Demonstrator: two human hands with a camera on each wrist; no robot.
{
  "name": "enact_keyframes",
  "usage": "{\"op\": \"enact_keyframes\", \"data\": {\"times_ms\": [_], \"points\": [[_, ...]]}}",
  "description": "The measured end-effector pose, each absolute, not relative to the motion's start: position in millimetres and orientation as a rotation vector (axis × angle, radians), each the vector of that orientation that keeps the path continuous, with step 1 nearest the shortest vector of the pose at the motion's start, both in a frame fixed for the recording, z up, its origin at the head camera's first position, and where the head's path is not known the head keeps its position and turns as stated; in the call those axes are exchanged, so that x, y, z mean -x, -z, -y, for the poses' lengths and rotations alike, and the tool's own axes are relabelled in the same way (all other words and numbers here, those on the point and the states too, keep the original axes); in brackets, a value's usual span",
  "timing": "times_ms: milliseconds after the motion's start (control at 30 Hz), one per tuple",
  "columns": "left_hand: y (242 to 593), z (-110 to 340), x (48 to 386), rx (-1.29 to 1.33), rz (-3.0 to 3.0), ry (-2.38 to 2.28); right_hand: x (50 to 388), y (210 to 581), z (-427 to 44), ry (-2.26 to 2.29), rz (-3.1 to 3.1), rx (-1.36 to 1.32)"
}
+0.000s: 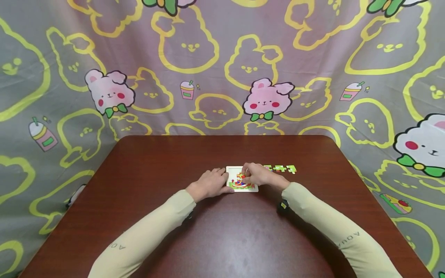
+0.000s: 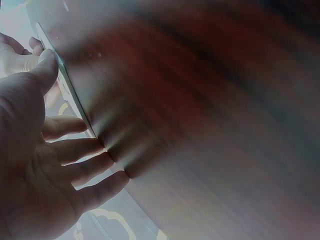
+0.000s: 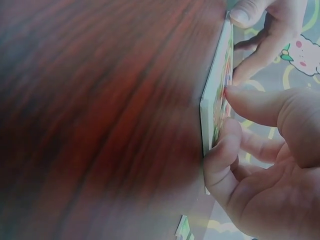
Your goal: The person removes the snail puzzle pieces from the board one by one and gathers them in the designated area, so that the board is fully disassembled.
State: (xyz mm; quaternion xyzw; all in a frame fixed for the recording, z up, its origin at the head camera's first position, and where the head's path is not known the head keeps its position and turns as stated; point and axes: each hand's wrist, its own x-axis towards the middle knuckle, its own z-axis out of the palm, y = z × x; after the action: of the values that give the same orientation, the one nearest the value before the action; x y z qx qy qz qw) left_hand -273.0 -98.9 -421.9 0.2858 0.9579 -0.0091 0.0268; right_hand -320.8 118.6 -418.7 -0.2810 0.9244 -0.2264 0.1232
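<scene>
Head view is showing the board (image 1: 235, 173) lying flat on the table (image 1: 222, 231), left hand (image 1: 211, 183) resting at its 9 o'clock, right hand (image 1: 260, 175) reaching over from 3. Loose pieces (image 1: 279, 168) are sitting in a row toward 2 o'clock, probably being kept within right-hand reach. Left hand is stretching its fingers along the edge, not curling round it, thumb touching the corner at 7; likely bracing against sliding. Right hand is bending its fingers, thumb seemingly touching the printed face; can't tell if it's pinching anything. Left wrist view is revealing left fingertips reaching down to the table, unclear from the head. Right wrist view is revealing the board's thickness and right fingers curling by its edge, but is catching only a bit of the pieces.
</scene>
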Motion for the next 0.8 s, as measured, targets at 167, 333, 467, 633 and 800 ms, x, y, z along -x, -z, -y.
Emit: {"op": "enact_keyframes", "data": {"times_ms": [167,333,467,633,800], "points": [[422.8,99.1,273.4,-0.889,-2.971,0.019,319.7,417.2,-118.0,0.682,-2.683,0.808],[422.1,99.6,273.3,-0.9,-2.973,0.024,320.2,416.5,-116.5,0.684,-2.672,0.799],[421.7,99.9,273.0,-0.909,-2.973,0.022,320.1,417.5,-115.9,0.694,-2.679,0.803],[421.2,99.8,272.3,-0.908,-2.973,0.021,318.8,419.7,-115.7,0.72,-2.691,0.811],[420.4,99.2,272.3,-0.911,-2.968,0.032,316.3,418.7,-114.3,0.755,-2.71,0.814]]}}
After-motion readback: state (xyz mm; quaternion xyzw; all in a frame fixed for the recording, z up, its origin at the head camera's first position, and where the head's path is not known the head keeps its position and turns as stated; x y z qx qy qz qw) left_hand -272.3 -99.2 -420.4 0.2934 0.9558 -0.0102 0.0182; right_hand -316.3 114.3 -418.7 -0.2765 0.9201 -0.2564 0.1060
